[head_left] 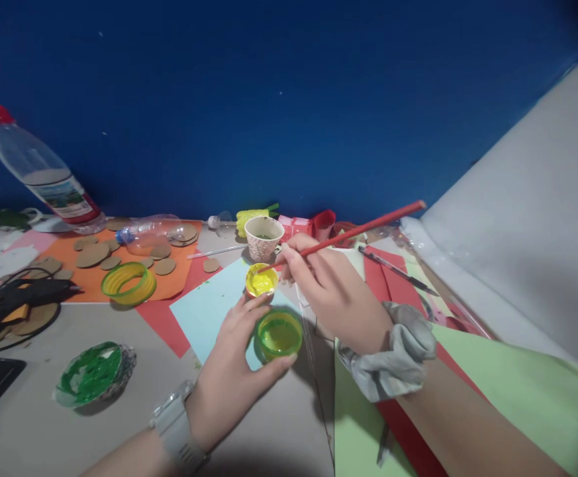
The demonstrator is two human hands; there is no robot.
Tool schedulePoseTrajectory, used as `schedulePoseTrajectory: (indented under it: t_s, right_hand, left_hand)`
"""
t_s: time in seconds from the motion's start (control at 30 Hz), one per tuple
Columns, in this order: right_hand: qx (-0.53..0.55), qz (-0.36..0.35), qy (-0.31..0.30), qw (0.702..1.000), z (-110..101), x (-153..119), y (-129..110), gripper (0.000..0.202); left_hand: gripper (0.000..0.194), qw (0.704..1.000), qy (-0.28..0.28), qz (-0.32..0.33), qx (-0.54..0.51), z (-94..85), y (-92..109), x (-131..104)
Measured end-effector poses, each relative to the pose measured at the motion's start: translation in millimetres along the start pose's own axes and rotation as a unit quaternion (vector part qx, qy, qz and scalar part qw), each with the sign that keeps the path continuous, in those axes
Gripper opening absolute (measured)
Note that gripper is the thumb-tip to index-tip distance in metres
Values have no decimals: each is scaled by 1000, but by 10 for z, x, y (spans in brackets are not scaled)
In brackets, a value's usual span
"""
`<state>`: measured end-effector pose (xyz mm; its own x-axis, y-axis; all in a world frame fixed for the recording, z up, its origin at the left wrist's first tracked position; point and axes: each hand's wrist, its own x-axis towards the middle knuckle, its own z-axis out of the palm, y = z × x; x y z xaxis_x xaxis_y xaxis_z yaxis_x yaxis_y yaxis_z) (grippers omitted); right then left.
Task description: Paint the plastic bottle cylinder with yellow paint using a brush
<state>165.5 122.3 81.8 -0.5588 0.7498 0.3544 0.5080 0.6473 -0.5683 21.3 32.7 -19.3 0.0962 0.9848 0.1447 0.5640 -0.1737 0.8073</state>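
Note:
My right hand grips a red brush whose lower end dips into a small cup of yellow paint. Fingertips of my left hand touch the near side of that yellow cup, while its thumb lies by the lower rim of a green-yellow round container. The left fingers and thumb are spread around this container's left side. Behind the yellow paint stands a patterned paper cup. Light blue paper lies beneath the paint cup.
Green paint fills a foil-like dish at left. Behind it are a yellow-green ring, cardboard discs on orange paper and a red-capped bottle. A glue gun lies far left, green paper at right, a blue wall behind.

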Motion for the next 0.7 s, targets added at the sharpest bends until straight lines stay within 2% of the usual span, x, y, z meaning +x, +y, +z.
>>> schedulePoseTrajectory:
  t_s: [0.1, 0.23, 0.43, 0.7]
  right_hand:
    - [-34, 29, 20, 999, 2, 6, -1, 25]
    - [-20, 38, -10, 999, -18, 1, -20, 27]
    - [-9, 19, 80, 997, -49, -29, -42, 27]
    - [6, 29, 76, 997, -9, -23, -34, 30]
  left_hand:
    - [52, 1000, -1, 0, -1, -1, 2, 3]
    - [53, 1000, 5, 2, -1, 3, 0, 11]
    - [53, 1000, 2, 3, -2, -4, -4, 1]
    - [53, 1000, 11, 13, -9, -4, 23, 10]
